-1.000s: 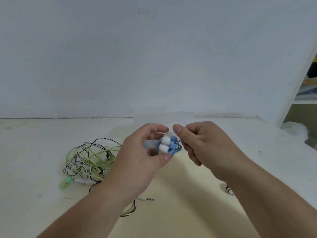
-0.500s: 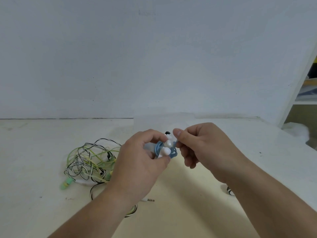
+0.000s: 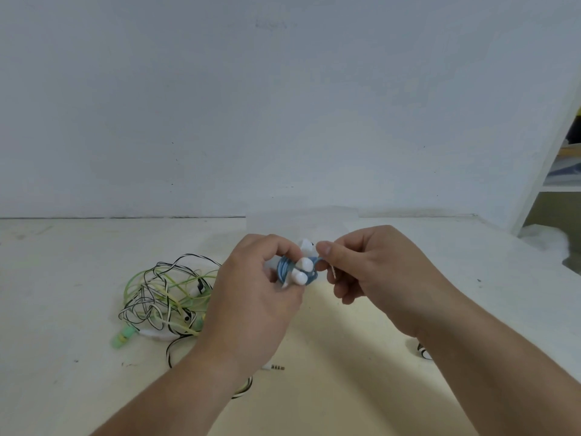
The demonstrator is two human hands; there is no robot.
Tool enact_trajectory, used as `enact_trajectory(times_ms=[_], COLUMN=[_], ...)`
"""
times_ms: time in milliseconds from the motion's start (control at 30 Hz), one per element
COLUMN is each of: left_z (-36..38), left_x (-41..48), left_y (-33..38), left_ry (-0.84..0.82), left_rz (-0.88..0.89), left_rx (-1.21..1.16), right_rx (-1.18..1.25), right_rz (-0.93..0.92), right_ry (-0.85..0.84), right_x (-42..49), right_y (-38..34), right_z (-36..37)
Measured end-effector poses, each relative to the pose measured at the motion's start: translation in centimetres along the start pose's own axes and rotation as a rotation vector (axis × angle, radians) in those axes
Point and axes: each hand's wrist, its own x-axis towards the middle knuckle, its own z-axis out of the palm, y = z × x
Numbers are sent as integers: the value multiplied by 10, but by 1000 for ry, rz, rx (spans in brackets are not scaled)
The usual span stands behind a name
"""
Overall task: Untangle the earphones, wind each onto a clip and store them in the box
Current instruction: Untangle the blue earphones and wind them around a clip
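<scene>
Nearest, a small metal jack plug [image 3: 276,367] lies on the pale table [image 3: 63,388]. Farther left sits the tangle of thin green and black-and-white striped earphone cables [image 3: 163,297]. Beyond, close together above the table, the left hand [image 3: 251,297] grips the blue cord bundle with white earbuds [image 3: 298,270] — probably light and springy, best clamped across its coils — and the right hand [image 3: 377,272] pinches its loose end.

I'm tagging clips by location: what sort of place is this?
Probably a plain indoor work corner: a bare white wall, a pale worktop with tangled earphones, and shelving at right.
</scene>
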Motion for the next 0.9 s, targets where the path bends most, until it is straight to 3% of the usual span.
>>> enact_trajectory(times_ms=[267, 533, 667, 900], left_z=[-5, -3, -7, -4], left_x=[2, 1, 3, 4], left_y=[-4, -9, -7, -7], left_ry=[23, -11, -62, -31], left_rz=[149, 189, 300, 308], left_rx=[117, 190, 255, 182], right_rx=[123, 77, 83, -207], right_rz=[61, 5, 18, -80], right_ry=[73, 143, 202, 223], right_x=[-1, 2, 1, 2], right_y=[3, 7, 8, 8], right_z=[8, 17, 16, 21])
